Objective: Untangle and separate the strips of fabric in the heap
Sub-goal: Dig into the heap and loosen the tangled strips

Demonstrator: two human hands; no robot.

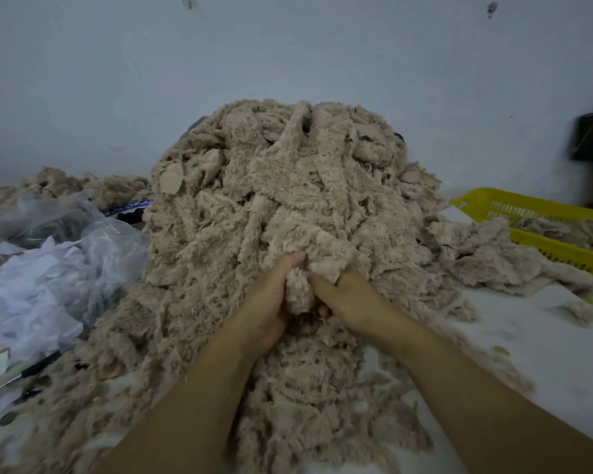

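Pale wall behind white table. Heap of beige fleece strips fills table middle, up to far edge. Left hand fingers curled round fleece clump on heap's near slope. Right hand pinches same clump, thumb pressed on, fingertips buried. Yellow basket at right edge; clear plastic bags at left edge.

The white table bears a tall heap of shaggy beige fabric strips at its middle. A yellow basket lies at 3 o'clock, crumpled plastic bags at 9, a smaller pile at 10.
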